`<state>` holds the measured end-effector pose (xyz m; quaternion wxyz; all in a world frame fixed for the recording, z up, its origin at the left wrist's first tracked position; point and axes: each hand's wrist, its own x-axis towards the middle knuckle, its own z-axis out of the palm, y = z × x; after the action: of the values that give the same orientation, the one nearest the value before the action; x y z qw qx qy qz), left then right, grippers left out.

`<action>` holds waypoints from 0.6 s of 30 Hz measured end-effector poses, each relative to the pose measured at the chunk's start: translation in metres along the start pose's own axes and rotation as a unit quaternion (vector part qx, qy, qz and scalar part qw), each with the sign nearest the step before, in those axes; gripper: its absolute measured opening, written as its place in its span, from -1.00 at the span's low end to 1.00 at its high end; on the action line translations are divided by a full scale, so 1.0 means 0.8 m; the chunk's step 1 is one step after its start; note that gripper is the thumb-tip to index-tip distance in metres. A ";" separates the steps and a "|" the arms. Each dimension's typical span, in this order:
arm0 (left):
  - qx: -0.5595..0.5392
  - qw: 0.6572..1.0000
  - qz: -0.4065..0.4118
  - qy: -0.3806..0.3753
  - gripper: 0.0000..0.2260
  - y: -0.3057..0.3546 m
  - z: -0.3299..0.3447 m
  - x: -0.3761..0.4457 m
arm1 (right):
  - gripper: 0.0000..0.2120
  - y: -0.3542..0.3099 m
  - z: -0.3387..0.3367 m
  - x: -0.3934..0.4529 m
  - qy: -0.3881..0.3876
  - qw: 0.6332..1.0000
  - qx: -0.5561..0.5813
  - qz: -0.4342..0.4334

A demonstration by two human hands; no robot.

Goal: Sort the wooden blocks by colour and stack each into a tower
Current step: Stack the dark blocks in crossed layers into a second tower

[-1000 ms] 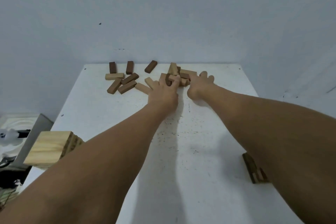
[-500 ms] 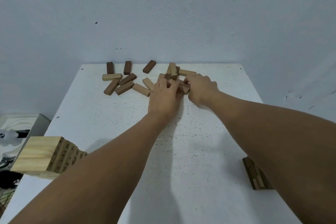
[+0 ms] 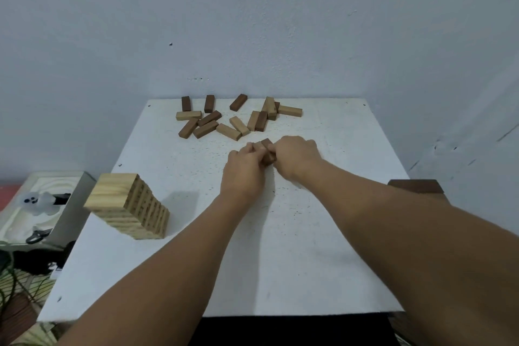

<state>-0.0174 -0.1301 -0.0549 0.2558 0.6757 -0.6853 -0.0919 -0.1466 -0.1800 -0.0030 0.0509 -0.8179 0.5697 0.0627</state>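
Hands meet over the middle of the white table (image 3: 323, 261), each with its fingers curled round a small clutch of dark brown blocks (image 3: 268, 153) held between them. The left hand (image 3: 244, 170) grips the near-left side of the clutch, the right hand (image 3: 296, 159) covers its right side, and the two hands touch at the fingertips. How many blocks are in the clutch cannot be told, since the fingers hide most of it. Beyond the hands, toward the wall, lie the loose blocks (image 3: 233, 121), light and dark mixed, scattered flat on the table. Left of the left hand and nearer the person stands the light wood tower (image 3: 132, 206). Right of the right forearm, partly hidden behind it, shows the top of the dark brown tower (image 3: 415, 187)
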 end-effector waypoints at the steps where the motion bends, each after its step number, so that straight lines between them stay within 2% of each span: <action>1: 0.001 1.000 0.003 -0.002 -0.76 -0.003 -0.006 -0.010 | -0.76 -0.003 0.004 -0.010 0.002 1.000 0.005 0.001; 7: -0.017 0.999 0.005 -0.044 -0.87 -0.008 -0.035 -0.076 | -0.77 -0.022 0.024 -0.074 0.021 0.998 0.063 -0.022; 9: -0.037 0.998 0.002 -0.058 -0.81 -0.005 -0.044 -0.093 | -0.79 -0.028 0.031 -0.094 0.028 0.995 0.091 -0.027; 12: -0.048 0.996 -0.009 -0.074 -0.71 0.002 -0.056 -0.117 | -0.68 -0.031 0.043 -0.118 0.028 0.992 0.119 -0.042; 18: -0.078 0.992 -0.039 -0.085 -0.65 0.017 -0.077 -0.144 | -0.70 -0.032 0.041 -0.141 0.024 0.990 0.127 -0.054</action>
<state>-0.0051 -0.0033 -0.0223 0.2447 0.6696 -0.6682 -0.2128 -0.1629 -0.0618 -0.0171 0.1437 -0.8358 0.5289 -0.0329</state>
